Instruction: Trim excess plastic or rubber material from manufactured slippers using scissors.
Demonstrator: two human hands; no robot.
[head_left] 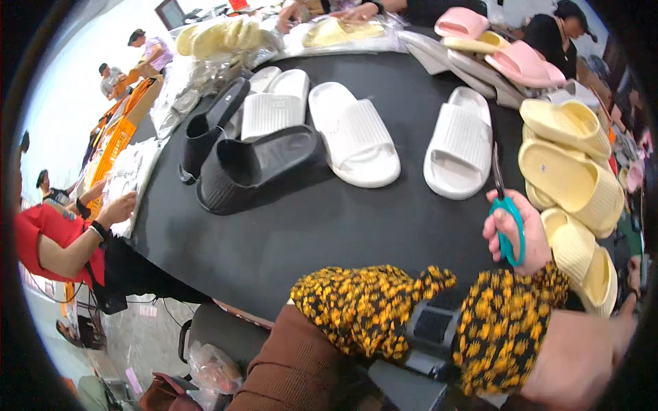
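The right hand clutched scissors, a white slipper just ahead-left, yellow slippers rightward. It looked like tool-holding, not cutting; any snip called for parting the blades. The left hand blurred below; I couldn't tell its grip.

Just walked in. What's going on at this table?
The person's right hand grips teal-handled scissors, blades pointing away, beside a white slipper. The left forearm crosses rightward; the left hand is blurred at lower right, so its hold is unclear. More white slippers and black slippers lie on the black table, with yellow slippers along its right side.
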